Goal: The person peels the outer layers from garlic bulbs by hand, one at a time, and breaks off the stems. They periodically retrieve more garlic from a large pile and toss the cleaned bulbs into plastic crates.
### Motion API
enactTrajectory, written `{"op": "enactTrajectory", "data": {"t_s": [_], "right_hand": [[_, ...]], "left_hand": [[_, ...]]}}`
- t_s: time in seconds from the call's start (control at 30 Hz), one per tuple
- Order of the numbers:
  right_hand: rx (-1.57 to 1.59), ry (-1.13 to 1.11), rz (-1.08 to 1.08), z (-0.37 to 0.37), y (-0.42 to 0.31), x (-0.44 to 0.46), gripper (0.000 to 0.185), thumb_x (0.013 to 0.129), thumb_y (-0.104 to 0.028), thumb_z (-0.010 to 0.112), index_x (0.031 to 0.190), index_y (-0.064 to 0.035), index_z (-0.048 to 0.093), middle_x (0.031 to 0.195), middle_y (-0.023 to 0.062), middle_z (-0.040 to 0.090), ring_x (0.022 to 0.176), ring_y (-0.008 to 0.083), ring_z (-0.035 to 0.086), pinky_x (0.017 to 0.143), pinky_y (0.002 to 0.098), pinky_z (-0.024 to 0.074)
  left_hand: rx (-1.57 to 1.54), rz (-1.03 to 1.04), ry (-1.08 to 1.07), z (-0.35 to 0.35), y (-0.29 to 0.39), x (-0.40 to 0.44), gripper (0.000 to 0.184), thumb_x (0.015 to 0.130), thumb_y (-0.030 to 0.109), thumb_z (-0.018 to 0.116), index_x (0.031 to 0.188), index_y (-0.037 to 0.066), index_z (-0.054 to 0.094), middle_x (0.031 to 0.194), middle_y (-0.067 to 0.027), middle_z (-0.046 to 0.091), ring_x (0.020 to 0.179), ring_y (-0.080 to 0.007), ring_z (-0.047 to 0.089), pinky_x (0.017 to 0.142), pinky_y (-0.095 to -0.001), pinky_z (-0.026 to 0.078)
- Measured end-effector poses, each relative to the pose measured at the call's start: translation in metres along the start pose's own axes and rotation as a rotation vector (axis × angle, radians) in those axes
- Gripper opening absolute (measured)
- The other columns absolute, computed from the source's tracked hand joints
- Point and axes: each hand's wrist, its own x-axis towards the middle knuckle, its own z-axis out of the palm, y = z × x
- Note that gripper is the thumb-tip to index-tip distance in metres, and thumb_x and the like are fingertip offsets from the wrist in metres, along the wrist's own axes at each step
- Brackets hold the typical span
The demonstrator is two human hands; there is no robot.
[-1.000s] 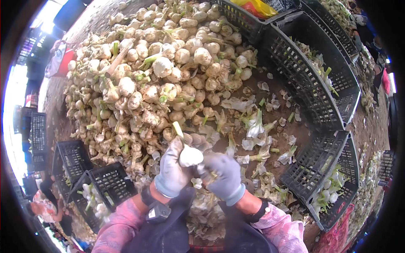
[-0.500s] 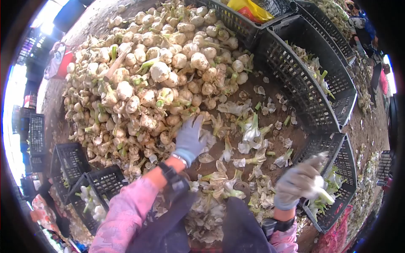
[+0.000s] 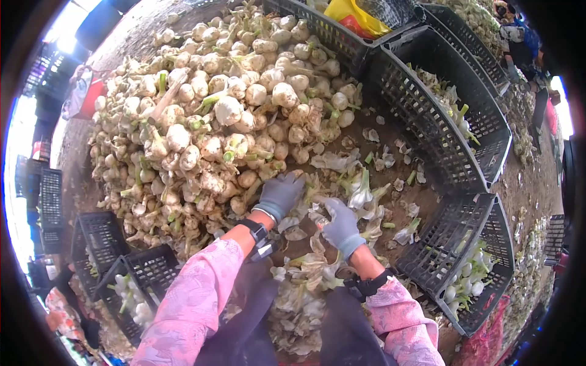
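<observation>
My left hand (image 3: 281,196), in a grey glove, reaches into the lower right edge of the garlic pile (image 3: 201,128). Its fingers are curled round a garlic bulb at the pile's edge, mostly hidden. Just to the right, my right hand (image 3: 339,224), also gloved, is over loose husks (image 3: 311,274) with thumb and fingers apart; nothing shows clearly between them. Peeled skins and cut stems (image 3: 361,194) lie beyond it on the ground.
Black crates (image 3: 427,116) with trimmings stand at the right; a lower right crate (image 3: 470,262) holds white garlic. More crates (image 3: 131,280) are at lower left. A yellow bag (image 3: 360,18) is at the top. Another person (image 3: 522,43) is at upper right.
My right hand has come back from the lower right crate to the middle, and the white garlic it held is gone from it. My left hand has shifted slightly right at the pile's edge.
</observation>
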Motion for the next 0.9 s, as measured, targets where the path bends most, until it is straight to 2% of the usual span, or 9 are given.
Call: {"op": "enactTrajectory", "data": {"t_s": [0.13, 0.23, 0.37, 0.47, 0.6, 0.63, 0.77, 0.87, 0.9], "right_hand": [[0.134, 0.015, 0.227, 0.010, 0.018, 0.007, 0.040, 0.082, -0.014, 0.074, 0.119, -0.0020, 0.063, 0.113, 0.0163, 0.067, 0.103, 0.0266, 0.065, 0.090, 0.0331, 0.0489], [0.309, 0.053, 0.338, 0.016, 0.026, 0.007, 0.037, 0.084, -0.012, 0.073, 0.118, 0.0001, 0.063, 0.109, 0.0120, 0.068, 0.099, 0.0187, 0.064, 0.087, 0.0293, 0.0493], [0.836, 0.247, 0.268, 0.023, 0.006, 0.007, 0.032, 0.090, -0.010, 0.070, 0.119, 0.0014, 0.063, 0.099, 0.0053, 0.068, 0.091, 0.0104, 0.061, 0.080, 0.0245, 0.0499], [0.921, 0.230, 0.289, 0.021, 0.008, -0.006, 0.024, 0.092, -0.010, 0.068, 0.113, -0.0004, 0.066, 0.095, 0.0029, 0.068, 0.086, 0.0102, 0.062, 0.077, 0.0233, 0.0506], [1.029, 0.012, 0.389, -0.018, -0.004, -0.023, 0.022, 0.093, -0.015, 0.068, 0.111, -0.0027, 0.067, 0.092, 0.0003, 0.068, 0.079, 0.0076, 0.061, 0.073, 0.0227, 0.0511], [1.206, -0.042, 0.352, -0.017, 0.001, -0.027, 0.026, 0.093, -0.019, 0.069, 0.114, -0.0027, 0.066, 0.096, 0.0009, 0.068, 0.081, 0.0071, 0.061, 0.073, 0.0236, 0.0512], [1.725, -0.095, 0.293, -0.022, -0.033, -0.036, 0.040, 0.094, -0.019, 0.066, 0.130, -0.0033, 0.057, 0.106, 0.0034, 0.066, 0.091, 0.0090, 0.062, 0.081, 0.0252, 0.0505], [1.009, -0.106, 0.458, -0.018, -0.024, -0.037, 0.050, 0.089, -0.025, 0.073, 0.130, -0.0029, 0.054, 0.109, 0.0046, 0.065, 0.095, 0.0141, 0.062, 0.080, 0.0270, 0.0494], [1.166, -0.129, 0.454, -0.015, -0.022, -0.036, 0.040, 0.094, -0.018, 0.065, 0.130, -0.0037, 0.053, 0.109, 0.0031, 0.065, 0.092, 0.0109, 0.062, 0.078, 0.0235, 0.0488]], "left_hand": [[0.097, 0.001, -0.008, 0.003, 0.006, 0.015, 0.039, 0.082, 0.014, 0.061, 0.121, 0.021, 0.061, 0.116, -0.0156, 0.058, 0.104, -0.0317, 0.061, 0.082, -0.0418, 0.052], [0.060, 0.080, 0.309, 0.003, 0.007, 0.014, 0.036, 0.080, 0.010, 0.062, 0.116, 0.015, 0.062, 0.126, -0.0184, 0.056, 0.113, -0.0331, 0.058, 0.090, -0.0418, 0.050], [-0.617, 0.036, 0.247, 0.000, 0.031, -0.012, 0.023, 0.083, 0.010, 0.061, 0.105, 0.005, 0.060, 0.124, -0.0208, 0.058, 0.113, -0.0417, 0.054, 0.095, -0.0433, 0.046], [-0.600, 0.060, 0.264, -0.037, 0.056, -0.036, 0.040, 0.073, 0.003, 0.073, 0.110, 0.004, 0.060, 0.123, -0.0189, 0.059, 0.114, -0.0379, 0.056, 0.097, -0.0404, 0.047], [-0.928, -0.021, 0.219, -0.076, 0.058, -0.060, 0.057, 0.076, 0.004, 0.077, 0.128, 0.002, 0.053, 0.121, -0.0117, 0.060, 0.117, -0.0244, 0.056, 0.101, -0.0354, 0.044], [-1.443, -0.126, 0.044, -0.070, 0.059, -0.065, 0.060, 0.079, 0.005, 0.077, 0.132, 0.001, 0.049, 0.122, -0.0055, 0.060, 0.115, -0.0143, 0.055, 0.101, -0.0317, 0.044], [-1.584, -0.261, -0.002, -0.090, 0.059, -0.075, 0.060, 0.076, 0.006, 0.082, 0.128, 0.002, 0.052, 0.120, -0.0030, 0.059, 0.110, -0.0099, 0.056, 0.099, -0.0273, 0.045], [-1.341, -0.219, 0.145, -0.096, 0.059, -0.079, 0.060, 0.073, 0.006, 0.085, 0.124, 0.002, 0.054, 0.118, -0.0037, 0.060, 0.110, -0.0105, 0.056, 0.098, -0.0281, 0.045], [-1.247, -0.132, 0.267, -0.094, 0.060, -0.079, 0.060, 0.069, 0.006, 0.087, 0.120, 0.003, 0.055, 0.114, -0.0061, 0.061, 0.108, -0.0147, 0.058, 0.096, -0.0301, 0.047]]}}
